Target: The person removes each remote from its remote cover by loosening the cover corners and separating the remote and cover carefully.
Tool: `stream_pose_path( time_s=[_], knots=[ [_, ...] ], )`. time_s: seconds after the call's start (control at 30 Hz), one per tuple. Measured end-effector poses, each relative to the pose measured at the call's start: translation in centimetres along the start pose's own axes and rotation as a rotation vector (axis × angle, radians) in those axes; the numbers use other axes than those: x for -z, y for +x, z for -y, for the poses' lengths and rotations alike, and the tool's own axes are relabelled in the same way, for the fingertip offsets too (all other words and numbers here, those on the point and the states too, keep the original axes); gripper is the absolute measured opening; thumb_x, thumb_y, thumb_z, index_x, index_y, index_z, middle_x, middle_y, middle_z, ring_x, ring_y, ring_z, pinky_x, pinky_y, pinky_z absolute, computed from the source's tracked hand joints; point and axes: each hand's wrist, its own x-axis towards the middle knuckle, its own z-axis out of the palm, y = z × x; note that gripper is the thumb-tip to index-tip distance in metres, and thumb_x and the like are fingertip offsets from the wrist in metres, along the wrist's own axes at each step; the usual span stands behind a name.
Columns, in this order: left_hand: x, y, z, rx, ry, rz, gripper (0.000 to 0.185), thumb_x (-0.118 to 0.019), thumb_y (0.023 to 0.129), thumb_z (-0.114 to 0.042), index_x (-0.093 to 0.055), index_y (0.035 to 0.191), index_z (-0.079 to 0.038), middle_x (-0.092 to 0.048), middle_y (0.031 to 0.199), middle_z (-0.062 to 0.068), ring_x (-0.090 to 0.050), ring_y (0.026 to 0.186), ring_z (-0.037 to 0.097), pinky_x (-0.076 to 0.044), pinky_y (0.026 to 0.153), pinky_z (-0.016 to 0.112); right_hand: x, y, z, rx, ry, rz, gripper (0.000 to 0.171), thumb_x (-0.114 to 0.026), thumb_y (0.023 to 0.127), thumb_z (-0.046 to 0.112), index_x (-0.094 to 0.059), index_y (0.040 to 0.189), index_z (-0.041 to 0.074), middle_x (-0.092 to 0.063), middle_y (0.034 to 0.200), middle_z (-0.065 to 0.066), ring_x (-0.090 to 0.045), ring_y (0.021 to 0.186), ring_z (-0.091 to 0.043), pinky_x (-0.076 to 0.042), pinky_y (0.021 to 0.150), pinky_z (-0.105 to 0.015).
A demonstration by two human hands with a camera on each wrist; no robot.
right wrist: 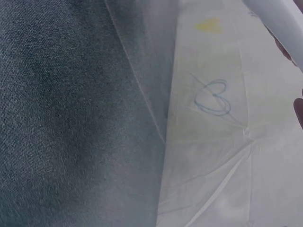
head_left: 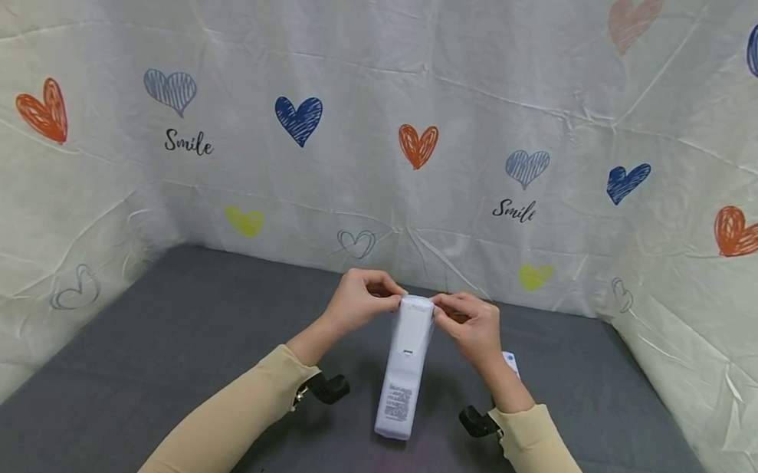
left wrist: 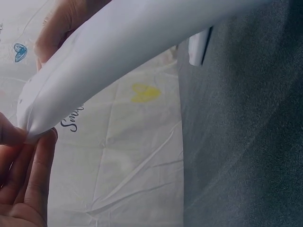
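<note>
A white remote control [head_left: 404,366] in a clear plastic sleeve stands tilted over the grey table [head_left: 188,340], its near end resting on the surface. My left hand [head_left: 363,299] pinches the sleeve's far end on the left side, and my right hand [head_left: 468,324] pinches it on the right. In the left wrist view the white wrapped remote [left wrist: 132,52] runs across the top, with my fingertips [left wrist: 35,161] gripping its end. The right wrist view catches only a corner of the remote [right wrist: 284,19] and a dark edge of a finger.
A small white object [head_left: 511,361] lies on the table just behind my right wrist, seen again as a white object [left wrist: 198,46]. White cloth with heart prints [head_left: 416,145] walls in the table at the back and both sides.
</note>
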Motion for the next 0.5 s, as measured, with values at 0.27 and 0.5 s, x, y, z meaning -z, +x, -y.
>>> stream_pose_path(
  time_s=[0.27, 0.5],
  knots=[
    [0.16, 0.11, 0.34, 0.022, -0.044, -0.001, 0.010, -0.069, 0.083, 0.000, -0.071, 0.091, 0.006, -0.069, 0.091, 0.022, -0.065, 0.075, 0.014, -0.056, 0.069, 0.025, -0.23, -0.04, 0.11, -0.082, 0.004, 0.002, 0.013, -0.068, 0.079, -0.008, -0.073, 0.091, -0.006, -0.069, 0.081, -0.017, -0.066, 0.070, -0.010, -0.055, 0.062, -0.017],
    [0.26, 0.20, 0.73, 0.020, -0.093, -0.003, 0.011, -0.069, 0.083, 0.001, -0.070, 0.092, 0.007, -0.069, 0.093, 0.024, -0.064, 0.075, 0.013, -0.056, 0.070, 0.026, -0.21, 0.10, 0.37, -0.179, 0.041, 0.026, 0.013, -0.067, 0.082, -0.005, -0.072, 0.094, -0.006, -0.068, 0.084, -0.019, -0.066, 0.074, -0.006, -0.056, 0.066, -0.019]
  ],
)
